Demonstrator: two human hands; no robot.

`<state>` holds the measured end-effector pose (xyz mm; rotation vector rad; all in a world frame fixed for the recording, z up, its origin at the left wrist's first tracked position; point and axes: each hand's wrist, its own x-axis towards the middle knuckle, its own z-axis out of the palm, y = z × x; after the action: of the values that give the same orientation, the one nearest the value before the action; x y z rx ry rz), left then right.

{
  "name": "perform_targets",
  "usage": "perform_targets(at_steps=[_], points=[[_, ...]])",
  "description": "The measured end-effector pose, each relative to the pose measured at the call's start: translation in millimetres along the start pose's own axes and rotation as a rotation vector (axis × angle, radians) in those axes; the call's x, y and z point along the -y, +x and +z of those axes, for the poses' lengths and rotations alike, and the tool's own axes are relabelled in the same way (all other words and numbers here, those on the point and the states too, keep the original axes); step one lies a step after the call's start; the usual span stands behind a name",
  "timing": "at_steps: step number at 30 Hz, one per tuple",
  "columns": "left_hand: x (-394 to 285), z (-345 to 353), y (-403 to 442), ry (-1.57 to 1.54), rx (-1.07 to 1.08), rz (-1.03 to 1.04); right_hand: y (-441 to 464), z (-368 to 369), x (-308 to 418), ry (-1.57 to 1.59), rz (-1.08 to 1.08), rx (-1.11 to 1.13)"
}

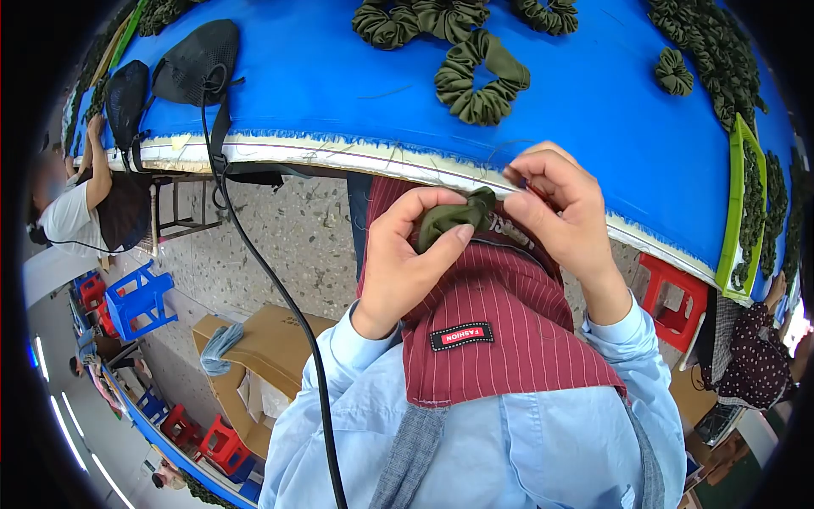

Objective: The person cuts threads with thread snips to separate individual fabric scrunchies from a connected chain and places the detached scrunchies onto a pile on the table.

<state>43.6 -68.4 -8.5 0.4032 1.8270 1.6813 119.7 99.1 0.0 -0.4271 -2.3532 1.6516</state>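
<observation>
My left hand [413,254] pinches a dark green fabric scrunchie [439,222] between thumb and fingers, above my lap at the table edge. Part of the scrunchie is bunched up and covered by the fingers. Close by on its right, my right hand [564,208] is closed, its thumb and fingers curled together. A small dark and reddish bit shows between those fingers, too hidden to name. Beyond the hands, a finished-looking green scrunchie [454,82] lies on the blue tabletop [322,72], with several more behind it.
Black mesh bags [197,64] and a black cable [263,263] lie at left. A green tray [736,212] and heaped scrunchies [708,51] are at right. Below stand a red stool [674,301], a blue stool [140,299] and a cardboard box [280,335]. Other people sit at both sides.
</observation>
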Motion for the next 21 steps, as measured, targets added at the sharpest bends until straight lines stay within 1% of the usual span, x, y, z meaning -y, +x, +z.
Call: perform_targets(at_steps=[3,9,13,14,18,19,21], points=[[-5,-1,3,-0.28,0.122,-0.062,-3,3,-12,0.326,0.171,0.078],[-5,2,6,-0.426,0.102,-0.018,-9,7,-13,0.505,0.176,-0.026],[4,-3,7,-0.419,0.113,-0.054,-12,-5,-8,0.721,0.318,-0.055],[6,-3,7,-0.419,0.118,-0.051,-13,-6,-8,0.718,0.315,-0.06],[8,0,6,-0.712,0.25,-0.022,-19,-4,-14,0.904,0.395,-0.089],[8,1,5,-0.712,0.257,-0.02,-19,-2,-15,0.902,0.39,-0.095],[7,3,3,-0.73,0.23,-0.029,-17,5,-17,0.402,0.088,-0.282]])
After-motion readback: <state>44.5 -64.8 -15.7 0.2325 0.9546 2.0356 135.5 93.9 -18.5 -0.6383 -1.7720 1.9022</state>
